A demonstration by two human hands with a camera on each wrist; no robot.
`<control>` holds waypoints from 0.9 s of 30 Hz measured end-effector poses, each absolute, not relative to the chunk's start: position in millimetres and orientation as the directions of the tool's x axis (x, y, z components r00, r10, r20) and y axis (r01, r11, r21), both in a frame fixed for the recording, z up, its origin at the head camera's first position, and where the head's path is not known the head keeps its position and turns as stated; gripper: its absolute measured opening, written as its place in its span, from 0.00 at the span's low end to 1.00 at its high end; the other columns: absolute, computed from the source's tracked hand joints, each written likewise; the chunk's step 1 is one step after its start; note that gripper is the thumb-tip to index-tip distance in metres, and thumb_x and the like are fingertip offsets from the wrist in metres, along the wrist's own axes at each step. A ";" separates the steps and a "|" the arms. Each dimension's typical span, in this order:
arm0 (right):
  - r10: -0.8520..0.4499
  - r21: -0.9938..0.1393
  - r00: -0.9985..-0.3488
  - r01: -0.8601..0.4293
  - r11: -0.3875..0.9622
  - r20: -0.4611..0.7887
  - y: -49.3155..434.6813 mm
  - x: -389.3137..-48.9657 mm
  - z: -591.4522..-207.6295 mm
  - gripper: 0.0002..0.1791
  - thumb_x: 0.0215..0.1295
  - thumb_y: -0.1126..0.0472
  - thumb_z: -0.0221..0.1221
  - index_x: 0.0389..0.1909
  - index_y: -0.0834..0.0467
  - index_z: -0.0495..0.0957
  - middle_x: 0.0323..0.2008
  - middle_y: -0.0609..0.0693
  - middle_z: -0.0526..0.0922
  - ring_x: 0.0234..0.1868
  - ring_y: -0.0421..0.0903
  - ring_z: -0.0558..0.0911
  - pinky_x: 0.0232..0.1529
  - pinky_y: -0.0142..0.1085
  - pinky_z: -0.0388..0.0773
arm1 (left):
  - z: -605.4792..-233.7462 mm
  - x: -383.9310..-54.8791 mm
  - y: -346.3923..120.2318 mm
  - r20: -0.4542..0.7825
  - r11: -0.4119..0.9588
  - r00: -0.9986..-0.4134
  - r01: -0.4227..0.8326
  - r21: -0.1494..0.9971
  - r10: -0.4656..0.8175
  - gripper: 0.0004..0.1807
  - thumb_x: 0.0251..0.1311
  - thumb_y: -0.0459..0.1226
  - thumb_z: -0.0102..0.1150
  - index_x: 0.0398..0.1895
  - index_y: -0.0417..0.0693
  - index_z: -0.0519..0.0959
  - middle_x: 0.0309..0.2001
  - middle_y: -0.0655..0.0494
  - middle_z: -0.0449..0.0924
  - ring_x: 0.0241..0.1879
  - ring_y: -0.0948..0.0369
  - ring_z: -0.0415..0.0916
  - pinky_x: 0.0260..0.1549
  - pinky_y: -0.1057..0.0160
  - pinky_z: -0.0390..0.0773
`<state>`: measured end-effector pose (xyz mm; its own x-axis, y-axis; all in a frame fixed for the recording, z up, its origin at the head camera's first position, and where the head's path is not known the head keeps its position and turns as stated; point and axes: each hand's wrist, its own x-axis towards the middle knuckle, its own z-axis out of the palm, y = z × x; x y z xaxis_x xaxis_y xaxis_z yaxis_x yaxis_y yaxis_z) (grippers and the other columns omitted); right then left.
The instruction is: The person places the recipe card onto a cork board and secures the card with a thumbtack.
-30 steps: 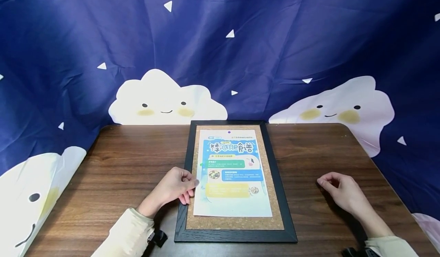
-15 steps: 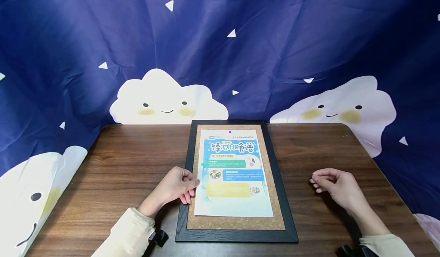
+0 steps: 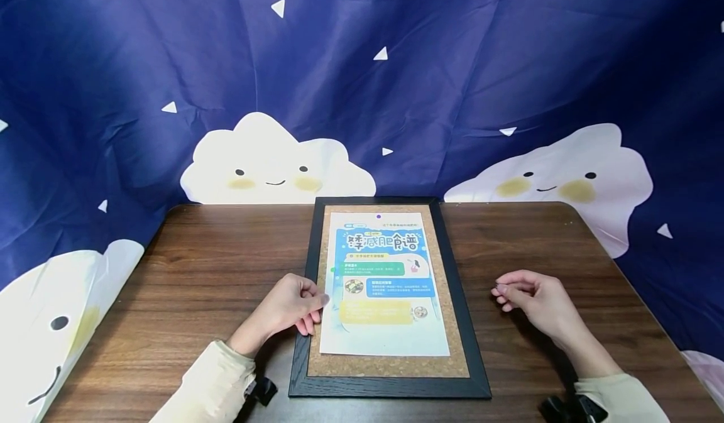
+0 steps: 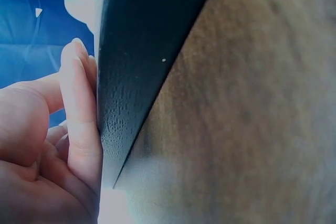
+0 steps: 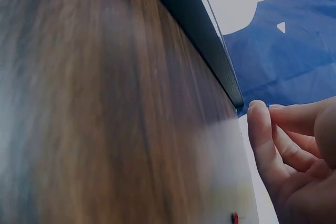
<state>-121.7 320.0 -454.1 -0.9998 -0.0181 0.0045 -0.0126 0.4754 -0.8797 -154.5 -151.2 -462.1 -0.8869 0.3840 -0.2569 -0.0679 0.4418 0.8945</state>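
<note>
A printed sheet (image 3: 384, 338) with coloured text boxes lies on a cork board (image 3: 390, 368) in a black frame (image 3: 390, 388). A purple tack (image 3: 378, 216) shows at the sheet's top and a green dot (image 3: 333, 270) at its left edge. My left hand (image 3: 296, 303) holds the sheet's left edge with thumb and finger, other fingers resting at the frame's left side. In the left wrist view, its fingers (image 4: 81, 114) lie against the black frame. To the right of the frame, my right hand (image 3: 537, 300) pinches a tiny blue piece (image 5: 269, 105), mostly hidden between the fingertips.
The framed board lies at the middle of a brown wooden table (image 3: 226, 241), reaching its far edge. Behind hangs a dark blue cloth (image 3: 339, 65) with white clouds and triangles. Each wrist wears a black device, such as the left one (image 3: 261, 390).
My right hand has moved left toward the frame, its fingertips staying together. The left hand, sheet and board have stayed in place.
</note>
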 end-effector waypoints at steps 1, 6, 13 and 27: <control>-0.025 -0.882 -1.000 -0.016 0.471 0.005 317.6 -122.9 -453.6 0.09 0.76 0.74 0.60 0.51 0.76 0.81 0.38 0.61 0.93 0.33 0.38 0.90 0.33 0.35 0.92 | -462.0 -154.6 -151.3 -0.256 0.441 -0.887 -0.068 0.895 0.384 0.12 0.73 0.33 0.64 0.30 0.36 0.83 0.18 0.55 0.83 0.14 0.64 0.83 0.18 0.62 0.88; -0.053 -0.887 -0.998 -0.043 0.460 0.021 306.6 -128.5 -452.5 0.08 0.76 0.74 0.60 0.51 0.75 0.81 0.38 0.61 0.93 0.33 0.38 0.90 0.33 0.36 0.92 | -462.1 -154.5 -151.3 -0.257 0.436 -0.887 -0.071 0.897 0.384 0.11 0.73 0.33 0.64 0.30 0.36 0.83 0.19 0.55 0.83 0.14 0.64 0.83 0.18 0.62 0.88; -0.115 -0.911 -0.993 -0.073 0.405 0.029 292.2 -134.8 -452.3 0.09 0.76 0.74 0.60 0.51 0.76 0.80 0.36 0.60 0.92 0.32 0.40 0.89 0.32 0.37 0.91 | -462.0 -154.6 -151.6 -0.259 0.428 -0.886 -0.078 0.900 0.384 0.11 0.73 0.33 0.64 0.31 0.36 0.83 0.19 0.55 0.83 0.14 0.64 0.83 0.18 0.62 0.88; -0.175 -0.921 -0.985 -0.058 0.385 -0.011 266.7 -146.5 -452.5 0.08 0.77 0.73 0.59 0.51 0.74 0.82 0.39 0.67 0.91 0.32 0.41 0.89 0.33 0.37 0.92 | -462.5 -154.9 -151.6 -0.266 0.434 -0.887 -0.084 0.897 0.378 0.11 0.73 0.33 0.65 0.31 0.36 0.83 0.19 0.55 0.83 0.15 0.64 0.83 0.18 0.62 0.88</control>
<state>-146.5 266.7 -452.5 -0.9845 -0.1750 -0.0110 -0.0582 0.3850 -0.9211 -154.9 -151.6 -462.5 -0.8868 0.3782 -0.2656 -0.0837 0.4339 0.8971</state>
